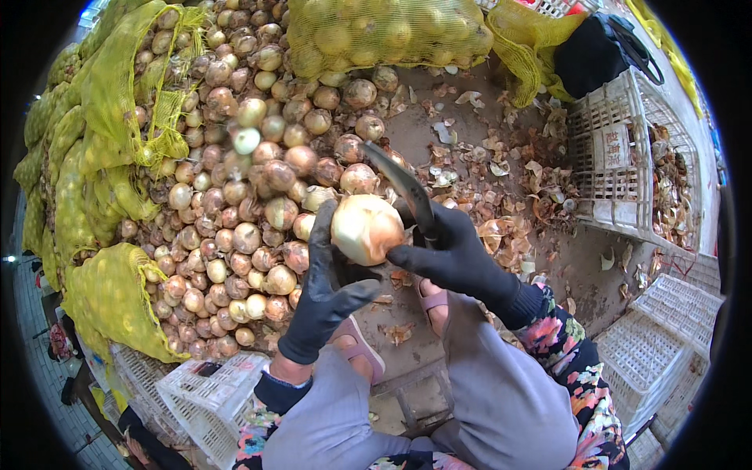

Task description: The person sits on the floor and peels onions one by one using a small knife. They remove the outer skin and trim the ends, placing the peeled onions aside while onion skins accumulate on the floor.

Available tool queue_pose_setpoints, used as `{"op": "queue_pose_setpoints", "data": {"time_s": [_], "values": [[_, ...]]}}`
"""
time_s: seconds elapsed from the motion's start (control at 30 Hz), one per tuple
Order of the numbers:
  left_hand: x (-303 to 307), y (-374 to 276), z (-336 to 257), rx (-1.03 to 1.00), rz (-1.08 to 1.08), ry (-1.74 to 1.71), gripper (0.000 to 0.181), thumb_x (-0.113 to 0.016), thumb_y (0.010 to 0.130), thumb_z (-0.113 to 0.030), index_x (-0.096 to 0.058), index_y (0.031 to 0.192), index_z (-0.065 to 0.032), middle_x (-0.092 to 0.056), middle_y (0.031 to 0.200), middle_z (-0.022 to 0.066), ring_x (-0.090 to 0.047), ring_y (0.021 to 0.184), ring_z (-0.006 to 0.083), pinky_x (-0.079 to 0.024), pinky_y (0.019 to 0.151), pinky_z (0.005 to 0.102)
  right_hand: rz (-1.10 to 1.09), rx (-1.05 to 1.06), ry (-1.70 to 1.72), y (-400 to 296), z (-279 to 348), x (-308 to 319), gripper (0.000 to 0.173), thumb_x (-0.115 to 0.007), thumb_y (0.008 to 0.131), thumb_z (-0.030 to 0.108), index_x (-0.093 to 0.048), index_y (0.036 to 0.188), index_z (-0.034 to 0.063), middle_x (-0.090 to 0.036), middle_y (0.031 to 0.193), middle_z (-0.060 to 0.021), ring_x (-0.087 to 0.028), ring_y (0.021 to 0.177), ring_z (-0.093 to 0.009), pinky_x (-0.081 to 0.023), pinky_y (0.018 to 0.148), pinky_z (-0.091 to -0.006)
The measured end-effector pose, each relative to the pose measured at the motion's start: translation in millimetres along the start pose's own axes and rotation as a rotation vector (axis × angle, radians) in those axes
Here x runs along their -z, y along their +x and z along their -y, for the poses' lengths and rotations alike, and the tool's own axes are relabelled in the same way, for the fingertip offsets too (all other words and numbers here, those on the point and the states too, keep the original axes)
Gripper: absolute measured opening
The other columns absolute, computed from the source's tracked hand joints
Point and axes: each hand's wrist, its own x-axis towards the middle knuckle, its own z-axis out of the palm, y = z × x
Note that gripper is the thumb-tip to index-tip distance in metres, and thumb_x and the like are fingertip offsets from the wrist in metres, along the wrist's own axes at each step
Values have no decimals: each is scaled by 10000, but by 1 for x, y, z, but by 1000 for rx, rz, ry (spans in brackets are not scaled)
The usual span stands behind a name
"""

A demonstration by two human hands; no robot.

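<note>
Between my hands is a large, pale, partly peeled onion (368, 230). My black-gloved left hand (329, 294) supports its left side and underside with the fingers, its thumb held apart below. My black-gloved right hand (464, 252) grips a knife (405, 182), blade pointing up and left past the onion. The right thumb touches the onion's lower right side. The right fingers behind the onion are partly hidden. A big heap of onions in brown skins (247, 238) lies in front of me and to the left. One pale onion (246, 141) on the heap looks blurred.
A full yellow mesh sack (382, 35) lies at the far side; more yellow mesh sacks (70, 176) line the left. A white plastic crate (611, 164) of peelings stands at right. Onion skins (505, 229) litter the floor. Stacked crates (646, 352) stand lower right, other crates (205, 399) lower left.
</note>
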Motion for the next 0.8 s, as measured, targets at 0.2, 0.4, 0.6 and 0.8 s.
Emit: {"op": "queue_pose_setpoints", "data": {"time_s": [0.2,0.4,0.6,0.8], "values": [[28,-7,18,9,-108,18,632,-611,897,-205,-265,1407,-67,-384,1344,94,-461,1198,190,-457,961,345,-57,481,-478,-1,-22,-20,595,-714,683,87,-509,1240,42,-602,1074,-189,-636,803,-364,-525,663,-390],[31,-16,4,123,-112,-238,762,-688,736,-112,-314,1390,3,-461,1312,109,-488,1200,217,-424,1004,333,12,461,-659,-3,-17,-25,542,-636,718,72,-505,1242,35,-613,997,-155,-636,665,-321,-487,504,-400],[33,-21,8,112,-83,-158,799,-693,738,-68,-292,1424,18,-455,1339,105,-479,1200,189,-407,1004,308,-8,442,-1038,-10,-15,-37,480,-633,727,97,-528,1174,-43,-622,877,-140,-625,643,-269,-472,538,-370],[40,-24,23,-24,-107,162,675,-680,764,-26,-360,1354,39,-493,1275,97,-515,1121,177,-428,964,302,17,438,-1191,-9,-7,-45,410,-596,757,103,-544,1127,-65,-619,839,-137,-627,658,-251,-474,562,-357]]}}
